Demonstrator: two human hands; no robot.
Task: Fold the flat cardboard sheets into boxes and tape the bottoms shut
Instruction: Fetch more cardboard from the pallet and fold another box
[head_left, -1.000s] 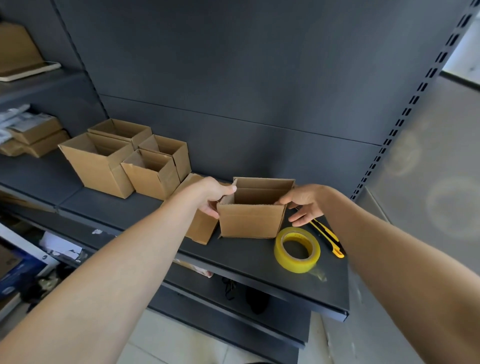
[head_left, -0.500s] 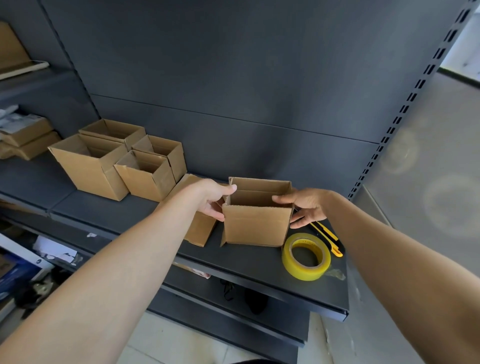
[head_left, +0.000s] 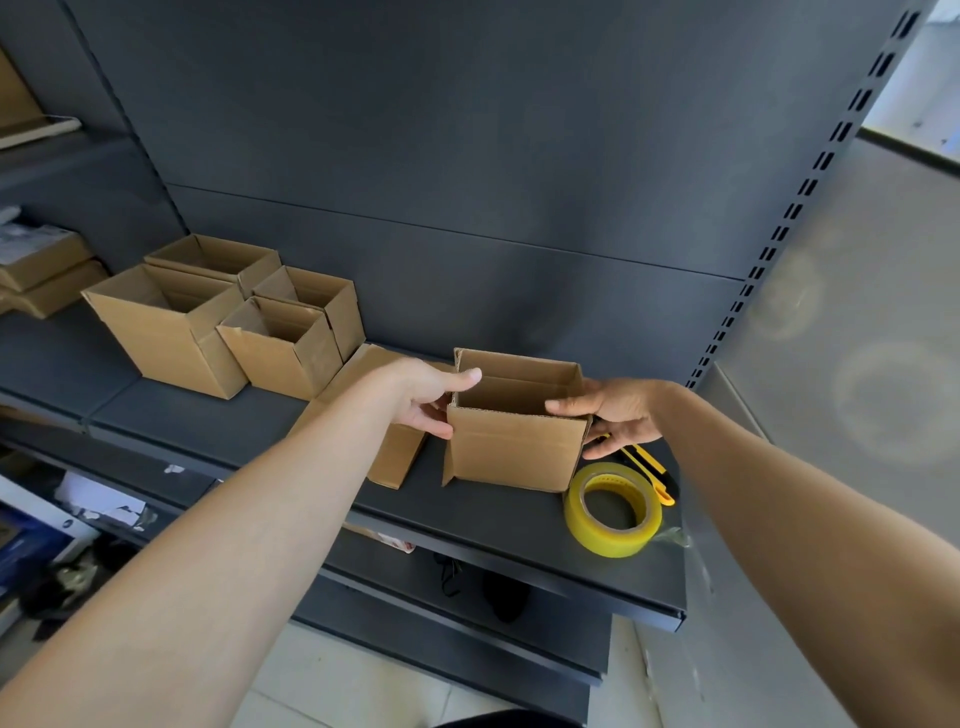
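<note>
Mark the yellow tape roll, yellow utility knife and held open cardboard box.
yellow tape roll (head_left: 609, 541), head view, outer band
yellow utility knife (head_left: 648, 460), head view, handle
open cardboard box (head_left: 511, 453), head view, front wall

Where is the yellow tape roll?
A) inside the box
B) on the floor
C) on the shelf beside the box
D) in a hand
C: the tape roll lies flat on the shelf beside the box, which the left hand and right hand grip by its sides.

A dark grey shelf (head_left: 493, 517) is standing against a grey back panel (head_left: 467, 156). A yellow utility knife (head_left: 654, 469) is lying near its right end. Below, white papers (head_left: 98, 505) and a blue carton (head_left: 23, 551) are sitting on a lower level.
</note>
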